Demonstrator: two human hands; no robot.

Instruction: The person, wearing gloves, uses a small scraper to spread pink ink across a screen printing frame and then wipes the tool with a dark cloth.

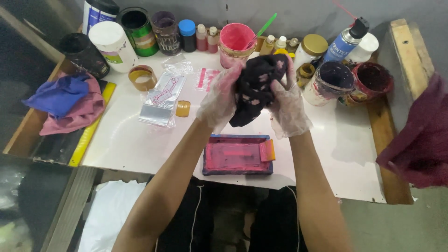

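Both my hands wear thin clear gloves smeared with pink ink. My left hand (219,98) and my right hand (288,105) grip a crumpled dark rag (254,88) stained pink, held up above the white table (126,140). Below the hands lies a small blue-framed print screen (238,155) coated in pink ink, with an orange squeegee (267,150) resting on its right end.
Along the back stand a pink ink tub (234,44) with a green stick, several paint cans, small bottles, a blue spray can (344,43) and dark ink pots (331,80). Clear plastic bags (163,98), tape rolls, blue and pink cloths (65,102) lie left. A maroon cloth (420,140) hangs right.
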